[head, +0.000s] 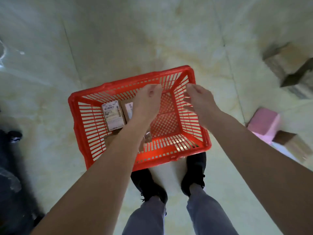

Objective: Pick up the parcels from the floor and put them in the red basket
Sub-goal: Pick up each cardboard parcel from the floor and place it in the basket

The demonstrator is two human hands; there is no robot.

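Observation:
The red basket [84,126] stands on the pale tiled floor just in front of my feet. Inside its left half lie brown parcels: one with a white label [113,115], a second [127,109] partly behind my left arm, and a third [110,139] near the front wall. My left hand [147,100] hovers above the basket's middle with fingers loosely curled, holding nothing. My right hand [199,100] hangs over the right wall, fingers relaxed and empty. On the floor to the right lie a pink parcel [263,123], a brown box [291,143] and a larger cardboard box [288,65].
Dark bags or clothing [11,175] fill the left edge of the floor. My black shoes [194,172] stand right behind the basket. Open tiled floor stretches beyond the basket.

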